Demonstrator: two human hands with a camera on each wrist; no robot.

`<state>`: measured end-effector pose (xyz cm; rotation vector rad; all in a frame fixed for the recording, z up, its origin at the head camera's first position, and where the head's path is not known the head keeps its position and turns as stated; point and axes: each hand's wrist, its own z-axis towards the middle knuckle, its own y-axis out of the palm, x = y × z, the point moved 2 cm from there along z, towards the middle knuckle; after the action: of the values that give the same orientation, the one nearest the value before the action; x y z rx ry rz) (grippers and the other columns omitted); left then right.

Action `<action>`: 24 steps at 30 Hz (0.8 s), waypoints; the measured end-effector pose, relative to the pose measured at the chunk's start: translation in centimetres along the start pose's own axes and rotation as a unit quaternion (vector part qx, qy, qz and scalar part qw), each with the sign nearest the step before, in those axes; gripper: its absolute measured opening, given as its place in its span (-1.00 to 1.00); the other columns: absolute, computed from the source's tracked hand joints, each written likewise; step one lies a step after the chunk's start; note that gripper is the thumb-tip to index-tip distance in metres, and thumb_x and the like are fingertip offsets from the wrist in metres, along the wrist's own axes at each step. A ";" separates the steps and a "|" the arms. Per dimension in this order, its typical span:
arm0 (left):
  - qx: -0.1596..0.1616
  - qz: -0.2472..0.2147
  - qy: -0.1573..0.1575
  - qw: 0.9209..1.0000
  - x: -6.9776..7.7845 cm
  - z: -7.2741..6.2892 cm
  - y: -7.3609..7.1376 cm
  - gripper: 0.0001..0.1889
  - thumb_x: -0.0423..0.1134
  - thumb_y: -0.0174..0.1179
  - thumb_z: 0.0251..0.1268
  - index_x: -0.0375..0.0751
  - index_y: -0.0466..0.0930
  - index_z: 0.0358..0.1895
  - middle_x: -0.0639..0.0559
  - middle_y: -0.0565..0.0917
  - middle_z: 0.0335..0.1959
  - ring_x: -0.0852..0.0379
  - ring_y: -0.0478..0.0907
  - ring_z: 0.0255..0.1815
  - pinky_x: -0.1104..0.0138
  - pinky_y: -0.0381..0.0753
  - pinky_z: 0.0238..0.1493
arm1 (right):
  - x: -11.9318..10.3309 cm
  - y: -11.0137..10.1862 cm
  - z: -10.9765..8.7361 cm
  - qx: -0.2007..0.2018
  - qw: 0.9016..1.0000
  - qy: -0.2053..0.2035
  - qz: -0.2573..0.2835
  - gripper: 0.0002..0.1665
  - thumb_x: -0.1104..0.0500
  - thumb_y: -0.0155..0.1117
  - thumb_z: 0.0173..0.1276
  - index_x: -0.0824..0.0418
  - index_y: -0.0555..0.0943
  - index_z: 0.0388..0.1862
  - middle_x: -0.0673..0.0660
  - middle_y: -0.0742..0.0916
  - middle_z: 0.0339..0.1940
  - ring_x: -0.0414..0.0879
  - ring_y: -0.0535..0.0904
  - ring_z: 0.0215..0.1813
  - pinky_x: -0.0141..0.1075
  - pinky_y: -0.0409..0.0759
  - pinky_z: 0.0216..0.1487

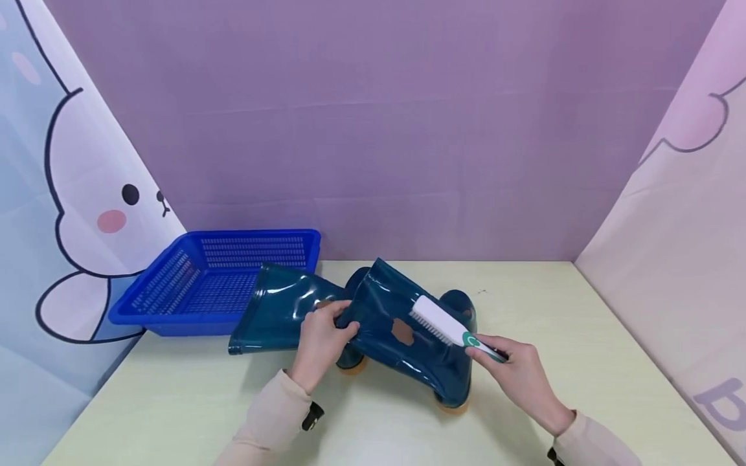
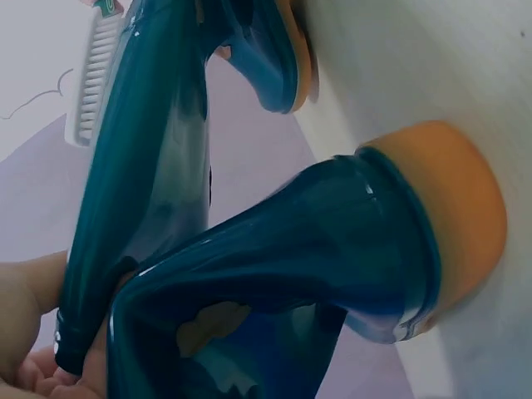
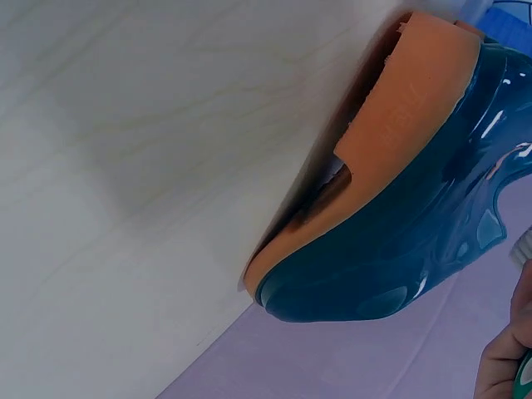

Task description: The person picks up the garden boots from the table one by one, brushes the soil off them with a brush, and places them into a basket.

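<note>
Two glossy dark teal rubber boots with orange soles stand side by side, their shafts leaning left. My left hand (image 1: 322, 336) pinches the top edge of the right boot (image 1: 387, 304) between thumb and fingers. A brown patch (image 1: 402, 331) marks that shaft. The left boot (image 1: 285, 304) has another brown patch, partly behind my left hand. In my right hand (image 1: 520, 375) is a white scrub brush (image 1: 437, 319) with a green-and-white handle. Its bristles (image 2: 98, 71) face the right boot's shaft, just right of the patch. The right wrist view shows the boot's orange sole (image 3: 416, 91).
A blue plastic basket (image 1: 212, 317) with slotted sides stands at the back left, partly overlapped by the left boot's shaft. The pale table (image 1: 553, 310) ends at a purple cloth backdrop (image 1: 402, 129). Printed cloth panels (image 1: 682, 259) rise at both sides.
</note>
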<state>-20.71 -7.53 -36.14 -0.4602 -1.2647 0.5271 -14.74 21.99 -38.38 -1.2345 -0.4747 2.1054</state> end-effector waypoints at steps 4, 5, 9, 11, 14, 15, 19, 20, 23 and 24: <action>-0.007 -0.042 0.016 0.999 -0.4 -0.1 0.0 -0.60 -0.30 0.28 0.10 -0.22 0.55 0.07 -0.15 0.61 0.02 -0.03 0.60 -0.05 0.16 0.60 -0.08 | -0.1 0.2 0.0 -0.013 1.000 0.010 -0.002 -0.73 0.21 0.42 0.04 0.23 0.71 -0.23 0.10 0.75 -0.34 -0.39 0.48 -0.47 -0.46 0.49 -0.53; -0.007 -0.061 0.019 0.998 -0.6 -0.1 0.1 -0.60 -0.30 0.28 0.10 -0.20 0.55 0.07 -0.12 0.62 0.00 -0.04 0.59 -0.01 0.14 0.58 -0.05 | -0.2 0.2 0.0 -0.015 1.000 0.010 -0.001 -0.73 0.21 0.42 0.04 0.24 0.71 -0.23 0.10 0.75 -0.34 -0.38 0.48 -0.47 -0.46 0.49 -0.53; -0.005 -0.116 0.033 0.993 -1.2 -0.4 0.1 -0.60 -0.29 0.29 0.09 -0.14 0.56 0.07 -0.07 0.65 -0.07 0.04 0.60 -0.11 0.17 0.61 -0.09 | -0.4 0.4 0.1 -0.011 1.000 0.007 0.009 -0.74 0.22 0.41 0.05 0.23 0.71 -0.23 0.09 0.75 -0.35 -0.36 0.47 -0.49 -0.45 0.49 -0.53; -0.003 -0.125 0.038 0.991 -1.3 -0.5 0.1 -0.60 -0.28 0.29 0.10 -0.14 0.56 0.07 -0.08 0.66 -0.07 0.04 0.60 -0.11 0.17 0.61 -0.09 | -0.5 0.7 0.2 -0.010 1.000 0.007 0.016 -0.75 0.22 0.41 0.06 0.22 0.71 -0.23 0.08 0.75 -0.35 -0.36 0.48 -0.48 -0.45 0.50 -0.52; 0.000 -0.134 0.041 0.990 -1.4 -0.6 0.0 -0.61 -0.27 0.29 0.10 -0.14 0.56 0.06 -0.09 0.66 -0.07 0.04 0.60 -0.10 0.17 0.60 -0.09 | -0.8 1.3 0.5 -0.016 0.999 0.013 0.029 -0.75 0.21 0.39 0.08 0.23 0.70 -0.22 0.09 0.74 -0.34 -0.34 0.47 -0.48 -0.45 0.50 -0.51; 0.001 -0.136 0.040 0.990 -1.4 -0.6 0.0 -0.60 -0.27 0.29 0.09 -0.13 0.56 0.06 -0.08 0.66 -0.07 0.04 0.60 -0.11 0.18 0.60 -0.09 | -0.9 1.6 0.6 -0.020 0.999 0.015 0.034 -0.76 0.20 0.38 0.10 0.22 0.70 -0.21 0.09 0.74 -0.34 -0.34 0.47 -0.48 -0.46 0.49 -0.50; 0.004 -0.146 0.037 0.989 -1.4 -0.7 -0.1 -0.62 -0.27 0.28 0.10 -0.13 0.57 0.05 -0.09 0.66 -0.09 0.06 0.61 -0.15 0.19 0.61 -0.12 | -1.3 2.8 1.1 -0.036 0.998 0.029 0.052 -0.75 0.17 0.32 0.17 0.22 0.68 -0.17 0.11 0.73 -0.30 -0.31 0.46 -0.47 -0.46 0.47 -0.49; 0.003 -0.148 0.035 0.988 -1.3 -0.8 -0.1 -0.62 -0.27 0.28 0.11 -0.14 0.57 0.05 -0.10 0.66 -0.09 0.06 0.61 -0.16 0.19 0.62 -0.12 | -1.4 3.1 1.3 -0.040 0.997 0.031 0.056 -0.76 0.17 0.31 0.18 0.21 0.68 -0.17 0.11 0.73 -0.30 -0.30 0.46 -0.47 -0.46 0.46 -0.49; -0.003 -0.153 0.033 0.988 -1.1 -1.1 0.0 -0.62 -0.26 0.27 0.12 -0.15 0.57 0.06 -0.11 0.66 -0.09 0.08 0.60 -0.20 0.20 0.62 -0.12 | -1.6 3.7 1.5 -0.050 0.997 0.028 0.050 -0.76 0.16 0.31 0.18 0.20 0.67 -0.17 0.11 0.72 -0.30 -0.31 0.45 -0.50 -0.47 0.44 -0.52; -0.004 -0.155 0.034 0.987 -1.0 -1.3 0.0 -0.62 -0.26 0.27 0.13 -0.16 0.56 0.06 -0.12 0.66 -0.10 0.08 0.60 -0.21 0.21 0.62 -0.12 | -1.6 3.9 1.6 -0.052 0.997 0.026 0.045 -0.76 0.17 0.31 0.18 0.20 0.67 -0.17 0.11 0.72 -0.31 -0.32 0.44 -0.52 -0.47 0.43 -0.54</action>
<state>-19.70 -8.17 -37.18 -0.2765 -1.2450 0.2412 -16.88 18.08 -38.84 -1.3893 -0.5208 2.1410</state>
